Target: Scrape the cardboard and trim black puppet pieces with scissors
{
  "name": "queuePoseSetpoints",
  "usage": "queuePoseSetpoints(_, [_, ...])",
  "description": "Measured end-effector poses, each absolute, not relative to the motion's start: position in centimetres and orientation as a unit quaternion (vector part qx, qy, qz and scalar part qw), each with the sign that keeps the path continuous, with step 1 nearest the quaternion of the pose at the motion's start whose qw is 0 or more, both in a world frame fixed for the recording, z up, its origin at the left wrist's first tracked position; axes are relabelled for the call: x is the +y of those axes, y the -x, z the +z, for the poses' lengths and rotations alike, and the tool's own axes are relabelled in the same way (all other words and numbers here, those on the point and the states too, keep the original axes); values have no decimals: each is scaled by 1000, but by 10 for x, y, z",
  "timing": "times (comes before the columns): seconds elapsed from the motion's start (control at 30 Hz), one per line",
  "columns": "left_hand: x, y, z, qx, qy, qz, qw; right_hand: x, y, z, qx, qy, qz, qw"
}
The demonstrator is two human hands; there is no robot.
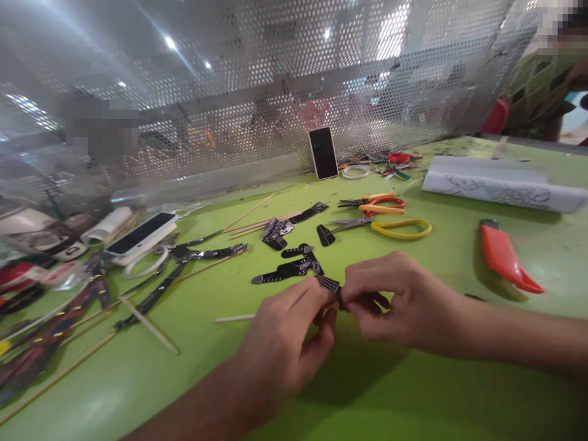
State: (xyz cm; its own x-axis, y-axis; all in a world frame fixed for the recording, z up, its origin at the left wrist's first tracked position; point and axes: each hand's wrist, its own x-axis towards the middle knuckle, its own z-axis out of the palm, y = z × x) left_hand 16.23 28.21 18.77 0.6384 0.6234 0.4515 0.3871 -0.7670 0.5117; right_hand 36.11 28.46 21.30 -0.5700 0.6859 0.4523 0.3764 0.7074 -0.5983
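Between my two hands is a small black cutout piece with pale lines (327, 282). My left hand (294, 331) pinches its left part, thumb and fingers closed together. At its right end, the fingertips of my right hand (395, 297) are closed on it too. My fingers hide much of the piece. Just beyond lie black printed cutouts (294, 267), one shaped like a bent leg, and a small black tab (326, 235). A pale thin stick (234, 318) pokes out from behind my left hand.
Yellow-handled scissors (399, 228) and orange-and-red-handled tools (381, 204) lie ahead. A red-handled cutter (509, 257) and rolled paper (496, 184) are right. Left are sticks (151, 327), jointed black strips (181, 260) and a phone (144, 234). Another phone (323, 153) leans on a perforated screen (257, 116).
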Motion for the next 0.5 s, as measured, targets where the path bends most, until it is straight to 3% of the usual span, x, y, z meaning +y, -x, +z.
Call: queuePoseSetpoints(0.5, [282,-163,191,244,-889,324,214,288,-361,212,-851,295,239,362])
